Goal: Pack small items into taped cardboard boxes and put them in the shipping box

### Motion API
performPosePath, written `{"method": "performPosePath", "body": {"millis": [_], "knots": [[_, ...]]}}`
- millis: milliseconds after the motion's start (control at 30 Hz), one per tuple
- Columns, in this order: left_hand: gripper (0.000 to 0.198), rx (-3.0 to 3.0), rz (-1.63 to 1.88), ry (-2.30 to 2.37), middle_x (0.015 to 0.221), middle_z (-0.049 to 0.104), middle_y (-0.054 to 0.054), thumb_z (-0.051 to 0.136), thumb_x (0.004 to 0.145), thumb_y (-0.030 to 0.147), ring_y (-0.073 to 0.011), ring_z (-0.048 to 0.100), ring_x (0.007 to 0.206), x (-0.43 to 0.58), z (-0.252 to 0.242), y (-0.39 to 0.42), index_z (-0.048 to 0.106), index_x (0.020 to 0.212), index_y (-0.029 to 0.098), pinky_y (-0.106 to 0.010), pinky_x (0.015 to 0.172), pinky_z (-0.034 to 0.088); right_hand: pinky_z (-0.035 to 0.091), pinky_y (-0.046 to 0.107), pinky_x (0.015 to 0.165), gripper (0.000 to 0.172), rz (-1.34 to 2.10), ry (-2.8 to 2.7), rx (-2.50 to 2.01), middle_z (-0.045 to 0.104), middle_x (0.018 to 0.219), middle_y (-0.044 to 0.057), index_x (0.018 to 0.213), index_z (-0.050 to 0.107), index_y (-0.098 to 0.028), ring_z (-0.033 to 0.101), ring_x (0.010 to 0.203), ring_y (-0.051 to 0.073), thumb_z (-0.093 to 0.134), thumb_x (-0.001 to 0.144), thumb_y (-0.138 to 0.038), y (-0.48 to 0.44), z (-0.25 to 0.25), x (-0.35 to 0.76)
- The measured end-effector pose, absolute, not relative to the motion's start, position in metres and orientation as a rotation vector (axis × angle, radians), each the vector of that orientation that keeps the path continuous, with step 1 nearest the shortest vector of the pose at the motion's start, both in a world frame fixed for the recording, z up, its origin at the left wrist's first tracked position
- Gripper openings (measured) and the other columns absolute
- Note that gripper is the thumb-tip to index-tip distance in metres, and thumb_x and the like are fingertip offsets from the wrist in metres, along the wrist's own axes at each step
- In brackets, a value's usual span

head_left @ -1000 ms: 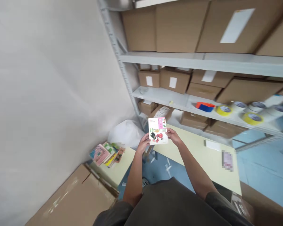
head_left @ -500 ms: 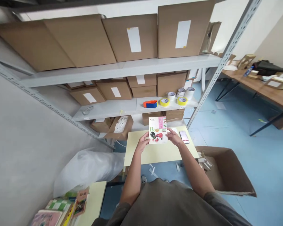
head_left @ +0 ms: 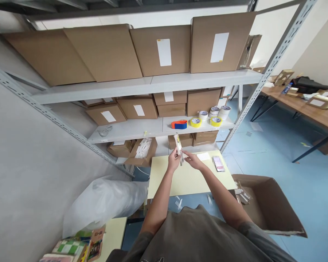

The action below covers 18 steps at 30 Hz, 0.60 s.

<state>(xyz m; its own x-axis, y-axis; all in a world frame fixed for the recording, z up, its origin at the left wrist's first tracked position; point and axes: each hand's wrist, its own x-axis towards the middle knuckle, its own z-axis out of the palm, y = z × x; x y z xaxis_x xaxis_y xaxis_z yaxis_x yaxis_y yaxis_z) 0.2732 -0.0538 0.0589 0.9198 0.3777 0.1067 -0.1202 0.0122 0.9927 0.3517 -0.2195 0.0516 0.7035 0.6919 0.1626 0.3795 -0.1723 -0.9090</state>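
A thin book (head_left: pixel 179 148) is turned edge-on to me above the pale yellow table (head_left: pixel 164 183). My left hand (head_left: pixel 174 161) grips it from the left side. From the right, my right hand (head_left: pixel 193 161) reaches toward the book with fingers stretched out, the fingertips at its lower edge. Whether those fingertips press on it I cannot tell. A white sheet (head_left: pixel 203 156) lies on the table just beyond my right hand, and a phone (head_left: pixel 218 163) with a blurred-out screen rests to the right of that.
Grey shelving (head_left: pixel 153 85) with cardboard boxes rises behind the table. Tape rolls (head_left: pixel 196 122) and an orange-blue tape dispenser (head_left: pixel 179 124) sit on its middle shelf. At right stands an open carton (head_left: pixel 273 203); at left, a plastic bag (head_left: pixel 104 200) and several stacked books (head_left: pixel 71 247).
The book has turned from cover facing me to edge-on. My right hand has loosened from its right side, and its fingers are now stretched out. The view has shifted slightly.
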Motion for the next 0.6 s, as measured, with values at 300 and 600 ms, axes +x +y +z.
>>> {"method": "performPosePath", "body": {"millis": [300, 600], "knots": [[0.102, 1.246, 0.226, 0.185, 0.132, 0.074, -0.017, 0.094, 0.066, 0.039, -0.0284, 0.074, 0.109, 0.259, 0.067, 0.042, 0.054, 0.158, 0.018, -0.034, 0.084, 0.061, 0.061, 0.04, 0.082, 0.054, 0.678, -0.464, -1.261, 0.081, 0.115, 0.006, 0.126, 0.071, -0.029, 0.075, 0.096, 0.026, 0.085, 0.075, -0.041, -0.224, 0.066, 0.379], [0.061, 1.599, 0.422, 0.304, 0.137, 0.073, -0.013, 0.089, 0.077, 0.033, -0.0293, 0.071, 0.12, 0.273, 0.077, 0.005, 0.076, 0.136, 0.021, -0.042, 0.107, 0.056, 0.061, 0.048, 0.094, 0.056, 0.548, -0.557, -1.307, 0.081, 0.12, 0.008, 0.133, 0.07, -0.027, 0.075, 0.109, 0.031, 0.082, 0.081, -0.042, -0.209, 0.085, 0.363]]}}
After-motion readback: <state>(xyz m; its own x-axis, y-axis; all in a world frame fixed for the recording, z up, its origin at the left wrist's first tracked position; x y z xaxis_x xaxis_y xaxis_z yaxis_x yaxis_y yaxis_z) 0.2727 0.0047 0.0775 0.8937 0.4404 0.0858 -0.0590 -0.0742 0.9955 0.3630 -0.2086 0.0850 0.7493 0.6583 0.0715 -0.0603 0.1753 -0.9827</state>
